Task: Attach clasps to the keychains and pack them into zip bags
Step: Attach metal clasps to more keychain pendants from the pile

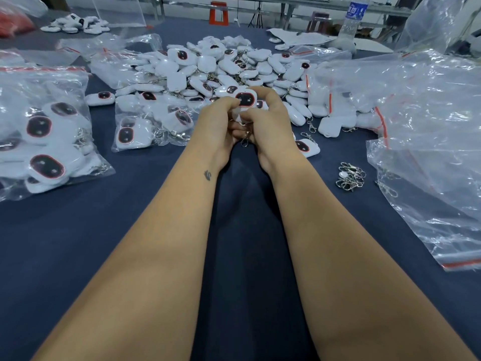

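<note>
Both my hands meet at the table's middle around one white keychain (245, 99) with a dark oval face ringed in red. My left hand (217, 123) grips it from the left and my right hand (265, 118) curls round it from the right. A silver clasp (245, 139) hangs below the fingers, between my palms. Behind them lies a big heap of white keychains (221, 66). Loose silver clasps (350, 176) sit in a small pile to the right.
Filled zip bags lie at the left (44, 131) and centre-left (151, 126). Empty clear zip bags (429, 126) pile up at the right. A lone keychain (307, 148) rests by my right wrist. A water bottle (352, 16) stands at the back.
</note>
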Available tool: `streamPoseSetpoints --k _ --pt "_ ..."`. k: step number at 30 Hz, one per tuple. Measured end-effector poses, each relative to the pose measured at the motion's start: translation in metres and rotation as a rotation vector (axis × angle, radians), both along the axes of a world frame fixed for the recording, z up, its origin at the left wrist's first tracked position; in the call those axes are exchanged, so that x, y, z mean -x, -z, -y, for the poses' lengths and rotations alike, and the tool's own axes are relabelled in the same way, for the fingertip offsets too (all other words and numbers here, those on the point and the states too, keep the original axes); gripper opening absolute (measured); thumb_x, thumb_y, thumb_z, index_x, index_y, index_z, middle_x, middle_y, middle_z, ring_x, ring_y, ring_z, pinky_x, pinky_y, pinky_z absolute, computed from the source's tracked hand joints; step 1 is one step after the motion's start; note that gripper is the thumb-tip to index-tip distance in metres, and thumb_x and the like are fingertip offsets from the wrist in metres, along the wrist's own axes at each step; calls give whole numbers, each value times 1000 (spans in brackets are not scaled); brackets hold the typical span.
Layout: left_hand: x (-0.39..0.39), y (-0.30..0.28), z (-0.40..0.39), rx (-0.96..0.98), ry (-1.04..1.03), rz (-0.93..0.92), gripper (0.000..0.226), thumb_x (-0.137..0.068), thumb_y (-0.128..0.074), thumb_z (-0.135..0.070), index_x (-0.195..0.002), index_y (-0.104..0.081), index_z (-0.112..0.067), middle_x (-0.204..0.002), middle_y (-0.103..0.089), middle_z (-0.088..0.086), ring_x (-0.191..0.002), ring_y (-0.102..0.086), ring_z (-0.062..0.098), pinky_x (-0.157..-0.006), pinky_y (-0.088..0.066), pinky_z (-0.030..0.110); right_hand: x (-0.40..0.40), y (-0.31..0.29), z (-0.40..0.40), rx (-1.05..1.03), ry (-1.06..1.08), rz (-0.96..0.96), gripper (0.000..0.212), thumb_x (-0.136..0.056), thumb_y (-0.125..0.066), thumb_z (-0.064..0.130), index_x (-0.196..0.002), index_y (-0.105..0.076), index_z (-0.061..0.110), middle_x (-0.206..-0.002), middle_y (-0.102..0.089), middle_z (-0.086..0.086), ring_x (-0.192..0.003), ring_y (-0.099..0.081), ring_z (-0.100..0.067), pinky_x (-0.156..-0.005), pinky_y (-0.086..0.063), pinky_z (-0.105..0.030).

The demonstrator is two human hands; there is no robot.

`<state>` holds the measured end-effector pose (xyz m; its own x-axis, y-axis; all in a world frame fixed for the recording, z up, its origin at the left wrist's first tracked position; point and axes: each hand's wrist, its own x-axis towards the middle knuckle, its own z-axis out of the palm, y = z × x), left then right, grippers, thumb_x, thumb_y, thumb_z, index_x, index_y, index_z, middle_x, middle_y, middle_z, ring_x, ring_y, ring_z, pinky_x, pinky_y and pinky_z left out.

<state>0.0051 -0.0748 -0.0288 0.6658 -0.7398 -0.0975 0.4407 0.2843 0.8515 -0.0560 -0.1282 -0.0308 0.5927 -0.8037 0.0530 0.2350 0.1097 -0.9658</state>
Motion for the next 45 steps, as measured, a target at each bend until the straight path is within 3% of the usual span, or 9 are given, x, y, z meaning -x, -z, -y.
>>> streamPoseSetpoints --k 13,18,22,26,32,38,45 --pt "8 1 -1 -15 -21 234 27 -94 -47 -1 -72 -52 -16 -45 -54 -11 -41 -51 2 -43 -38 15 1 -1 1 -41 -19 72 31 -84 -42 -9 -92 -59 16 -67 -58 -3 -48 -53 -11 -49 -41 -22" --pt "8 0 -2 5 -12 228 35 -93 -45 2 -65 -50 -18 -44 -50 -13 -39 -48 0 -41 -36 14 0 0 2 -19 -14 72 26 -94 -42 -1 -95 -61 17 -84 -63 -7 -57 -58 -11 -54 -41 -25" --pt "9 -1 -1 3 -36 191 30 -92 -45 2 -70 -52 -17 -44 -52 -12 -40 -50 1 -42 -36 13 -1 3 4 48 -35 29 29 -97 -41 -1 -95 -60 20 -99 -63 -7 -81 -58 -19 -69 -45 -35" --pt "9 -1 -1 -10 -57 184 21 -89 -49 -1 -78 -57 -17 -50 -56 -11 -45 -53 2 -44 -38 15 -2 4 4 57 -30 14 30 -97 -41 -3 -97 -60 20 -103 -63 -9 -86 -59 -21 -73 -47 -39" --pt "9 -1 -1 -43 -73 197 16 -88 -51 -4 -84 -59 -16 -58 -57 -7 -50 -54 5 -46 -40 17 -2 2 3 49 -21 17 32 -96 -40 -4 -92 -59 22 -100 -63 -10 -80 -60 -21 -71 -46 -38" --pt "9 0 -2 -35 -71 210 19 -96 -46 -9 -84 -58 -17 -49 -58 -13 -44 -54 1 -44 -40 13 -2 2 1 31 -8 37 27 -94 -44 -1 -93 -61 20 -96 -63 -8 -82 -59 -20 -62 -43 -30" --pt "8 3 0 -53 -81 243 19 -101 -45 -10 -101 -63 -14 -56 -62 -12 -51 -58 1 -48 -43 14 -1 0 0 2 1 57 26 -92 -45 -3 -93 -62 17 -95 -63 -9 -79 -57 -20 -60 -43 -29"
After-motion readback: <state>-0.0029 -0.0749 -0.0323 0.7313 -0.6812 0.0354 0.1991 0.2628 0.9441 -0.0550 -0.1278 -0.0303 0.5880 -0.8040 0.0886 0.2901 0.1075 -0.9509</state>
